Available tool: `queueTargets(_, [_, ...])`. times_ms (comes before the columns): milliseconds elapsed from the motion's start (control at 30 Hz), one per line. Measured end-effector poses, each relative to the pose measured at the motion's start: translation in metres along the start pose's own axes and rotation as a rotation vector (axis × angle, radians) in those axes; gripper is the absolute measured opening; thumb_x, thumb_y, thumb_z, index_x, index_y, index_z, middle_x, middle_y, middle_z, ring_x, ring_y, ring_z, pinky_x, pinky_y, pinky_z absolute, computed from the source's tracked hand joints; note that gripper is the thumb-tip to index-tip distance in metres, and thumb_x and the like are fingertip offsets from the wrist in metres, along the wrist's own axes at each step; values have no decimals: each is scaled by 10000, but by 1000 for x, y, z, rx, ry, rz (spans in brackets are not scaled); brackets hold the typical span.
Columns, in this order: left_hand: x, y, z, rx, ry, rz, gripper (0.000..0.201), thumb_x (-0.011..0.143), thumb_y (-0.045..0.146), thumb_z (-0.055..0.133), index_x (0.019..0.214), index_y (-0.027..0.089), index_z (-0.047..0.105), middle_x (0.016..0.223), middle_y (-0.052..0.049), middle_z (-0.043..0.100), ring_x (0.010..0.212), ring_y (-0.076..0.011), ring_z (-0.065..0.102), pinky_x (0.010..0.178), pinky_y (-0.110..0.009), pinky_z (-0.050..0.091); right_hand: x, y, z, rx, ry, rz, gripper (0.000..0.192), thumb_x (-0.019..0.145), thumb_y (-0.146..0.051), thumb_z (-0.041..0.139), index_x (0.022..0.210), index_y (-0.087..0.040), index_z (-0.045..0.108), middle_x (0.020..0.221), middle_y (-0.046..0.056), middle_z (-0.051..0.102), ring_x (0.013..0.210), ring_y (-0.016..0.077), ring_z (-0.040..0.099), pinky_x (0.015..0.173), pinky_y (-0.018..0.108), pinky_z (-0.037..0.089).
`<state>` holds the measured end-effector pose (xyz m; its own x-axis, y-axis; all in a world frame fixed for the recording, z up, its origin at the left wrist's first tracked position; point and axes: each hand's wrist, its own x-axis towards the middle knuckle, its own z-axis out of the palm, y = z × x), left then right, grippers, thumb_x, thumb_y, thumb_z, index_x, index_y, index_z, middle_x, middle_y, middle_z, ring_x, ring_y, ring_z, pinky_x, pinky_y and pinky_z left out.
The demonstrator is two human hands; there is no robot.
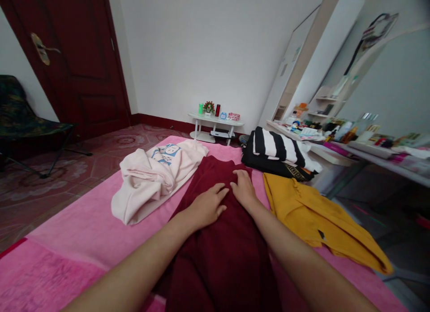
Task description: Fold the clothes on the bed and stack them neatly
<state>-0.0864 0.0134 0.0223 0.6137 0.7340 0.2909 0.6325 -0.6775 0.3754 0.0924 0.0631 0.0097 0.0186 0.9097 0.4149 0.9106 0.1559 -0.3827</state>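
Note:
A dark red garment [223, 258] lies lengthwise on the pink bed cover [77, 227], running from the near edge of the view toward the far end. My left hand [208, 205] rests on its upper part, fingers spread apart. Slightly farther away, my right hand [243, 188] touches the same cloth near its right side, its fingers also apart. Neither hand grips anything. To the left lies a rumpled pale pink sweatshirt [148, 182] with a blue print. A mustard yellow garment [312, 213] is spread to the right of my right forearm.
Folded black and striped clothes [278, 150] are stacked at the bed's far right. Beyond the bed stands a low white table [215, 119]. A cluttered dressing table [352, 146] is on the right. A folding chair [30, 119] and a dark red door [74, 47] are on the left.

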Motion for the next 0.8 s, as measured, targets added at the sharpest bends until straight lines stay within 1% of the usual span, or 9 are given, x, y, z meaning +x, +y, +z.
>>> queueTargets(67, [-3, -2, 9, 48, -80, 1, 645, 859, 390, 504, 1424, 145, 314, 1504, -134, 273, 1358, -262, 304, 1112, -374, 246, -15, -8, -5, -8, 7, -104, 441, 851, -229, 454, 1286, -161, 466, 1342, 117, 465, 1259, 213, 414, 1051, 349, 332])
queueTargets(100, [-4, -5, 12, 67, -112, -16, 694, 859, 468, 489, 1435, 137, 286, 1512, -149, 247, 1379, -277, 257, 1122, -400, 215, -21, -10, -5, -23, -24, -128, 467, 880, -288, 422, 1327, -151, 432, 1393, 123, 428, 1302, 222, 368, 1076, 370, 300])
queueTargets(200, [-6, -12, 14, 91, -161, -77, 798, 842, 624, 417, 1435, 108, 280, 1508, -185, 230, 1396, -301, 199, 1126, -424, 186, -31, -4, 3, -111, -206, -53, 648, 907, -497, 334, 1416, -96, 320, 1500, 148, 273, 1389, 259, 220, 1119, 445, 194])
queueTargets(267, [-6, -14, 13, 93, -166, -90, 829, 834, 656, 399, 1433, 95, 285, 1506, -194, 225, 1398, -308, 187, 1126, -429, 181, -25, 7, 11, -174, -290, 26, 756, 894, -588, 275, 1443, -68, 262, 1530, 151, 182, 1413, 269, 133, 1128, 478, 132])
queueTargets(333, [-6, -13, 12, 89, -164, -99, 823, 829, 654, 413, 1432, 108, 292, 1505, -187, 232, 1396, -312, 194, 1124, -438, 179, -12, 20, 18, -219, -324, 74, 833, 874, -650, 235, 1458, -55, 220, 1539, 144, 133, 1421, 265, 83, 1130, 488, 97])
queueTargets(467, [-5, -9, 12, 75, -156, -114, 805, 821, 653, 432, 1427, 137, 308, 1505, -167, 248, 1393, -312, 204, 1123, -442, 181, 21, 40, 28, -279, -309, 168, 910, 846, -707, 178, 1465, -40, 184, 1544, 139, 101, 1421, 270, 57, 1125, 500, 91])
queueTargets(600, [-6, -11, 13, 78, -163, -120, 822, 819, 664, 421, 1433, 132, 299, 1509, -164, 239, 1397, -307, 195, 1126, -439, 175, 44, 54, 35, -299, -314, 222, 859, 860, -682, 160, 1479, -87, 149, 1553, 104, 70, 1422, 260, 47, 1111, 530, 111])
queueTargets(700, [-6, -14, 14, 63, -153, -113, 829, 815, 679, 412, 1437, 144, 294, 1514, -154, 235, 1399, -300, 190, 1129, -435, 161, 52, 58, 37, -311, -326, 243, 800, 877, -648, 158, 1486, -130, 137, 1557, 86, 55, 1423, 258, 12, 1097, 561, 110])
queueTargets(800, [-8, -19, 13, 31, -154, -100, 839, 803, 714, 387, 1439, 176, 291, 1517, -134, 238, 1400, -289, 192, 1127, -446, 146, 50, 57, 35, -315, -337, 265, 795, 875, -651, 151, 1489, -147, 123, 1560, 89, 26, 1422, 272, -10, 1086, 583, 100])
